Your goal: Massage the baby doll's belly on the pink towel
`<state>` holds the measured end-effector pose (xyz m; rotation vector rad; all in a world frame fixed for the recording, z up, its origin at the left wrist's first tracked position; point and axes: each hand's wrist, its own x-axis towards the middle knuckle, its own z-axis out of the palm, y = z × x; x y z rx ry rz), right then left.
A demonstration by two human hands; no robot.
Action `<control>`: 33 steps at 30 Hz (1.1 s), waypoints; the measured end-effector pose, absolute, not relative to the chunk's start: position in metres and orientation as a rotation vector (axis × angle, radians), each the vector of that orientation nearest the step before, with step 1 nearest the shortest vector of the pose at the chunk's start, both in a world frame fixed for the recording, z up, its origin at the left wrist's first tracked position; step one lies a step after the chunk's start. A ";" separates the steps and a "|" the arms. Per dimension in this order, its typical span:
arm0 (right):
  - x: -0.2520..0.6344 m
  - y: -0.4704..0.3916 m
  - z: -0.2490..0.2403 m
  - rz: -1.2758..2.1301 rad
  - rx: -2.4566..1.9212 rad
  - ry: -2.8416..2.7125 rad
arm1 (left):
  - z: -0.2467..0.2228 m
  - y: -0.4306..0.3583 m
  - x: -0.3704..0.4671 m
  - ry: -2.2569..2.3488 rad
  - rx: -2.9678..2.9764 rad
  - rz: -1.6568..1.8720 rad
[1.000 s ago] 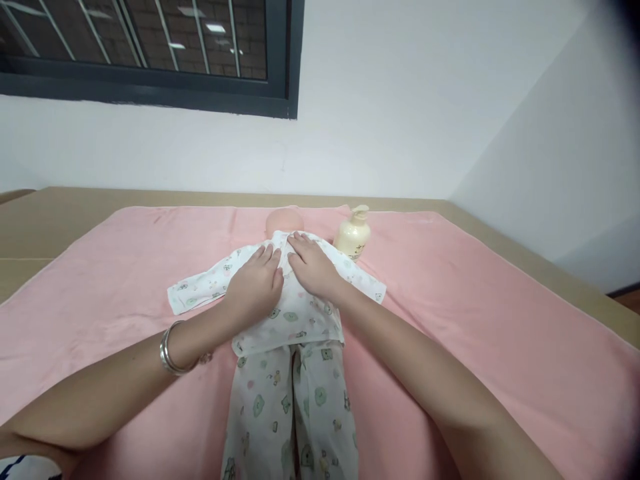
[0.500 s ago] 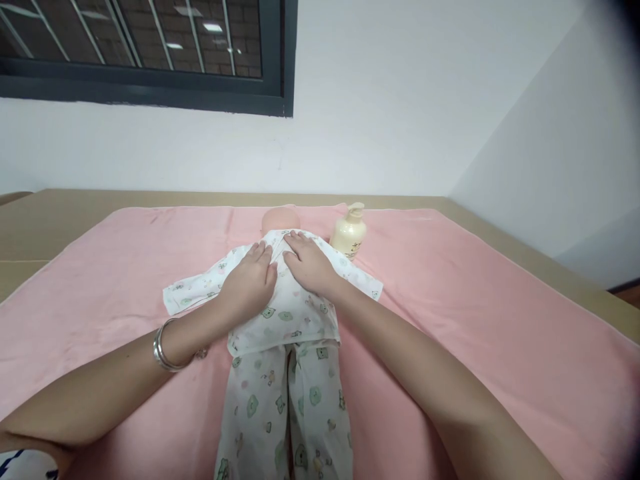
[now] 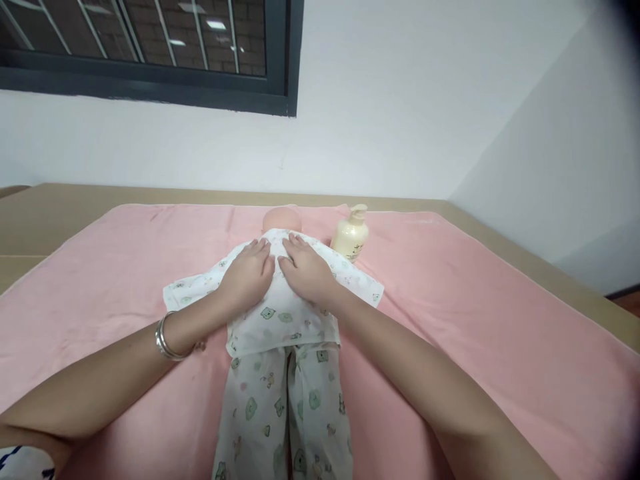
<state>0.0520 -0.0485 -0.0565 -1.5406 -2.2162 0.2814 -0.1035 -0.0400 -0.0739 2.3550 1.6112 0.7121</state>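
Head view: doll [image 3: 284,333] in a white printed top + matching trousers lies stretched out on the pink blanket [image 3: 450,327], directly under both hands, approx. mid-frame; which way it faces, can't tell. L hand [image 3: 249,270] rests flat, palm down, on the L side of the upper torso, fingers straight & close together, pointing to the doll's head [image 3: 281,219]; nothing gripped. R hand [image 3: 309,272] lies likewise on the R side, fingers extended fwd, thumb angled in twd the L thumb, no hold on anything either. Narrow strip of white cloth shows btwn the two hands; thumbs near each other, apart. Head sits just past the fingertips, not touched. Doll's sleeves spread out to either side, L one [image 3: 193,291] past the L wrist, R one [image 3: 367,288] past the R hand. Trousers [image 3: 265,413] run back btwn the forearms & out of frame at the bottom. Cream pump bottle [image 3: 351,237] stands upright just beyond the R sleeve, near the R hand but clear of it. Silver bangles [image 3: 161,340] on the L wrist. Blanket covers most of the tan surface [image 3: 60,217]; white wall [image 3: 400,100] w/ dark window frame [image 3: 150,80] behind, upper L
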 end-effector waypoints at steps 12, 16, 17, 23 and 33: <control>0.038 -0.077 -0.050 -0.065 -1.648 -2.324 | -0.084 -0.015 -0.108 1.592 2.180 0.706; 0.052 -0.055 -0.052 0.098 -1.612 -2.261 | -0.091 -0.031 -0.100 1.607 2.314 0.798; 0.056 -0.047 -0.054 0.137 -1.591 -2.244 | -0.092 -0.037 -0.098 1.598 2.342 0.801; 0.056 -0.039 -0.064 0.138 -1.622 -2.199 | -0.088 -0.036 -0.102 1.534 2.255 0.751; 0.055 -0.049 -0.063 0.104 -1.541 -2.223 | -0.104 -0.015 -0.105 1.545 2.243 0.956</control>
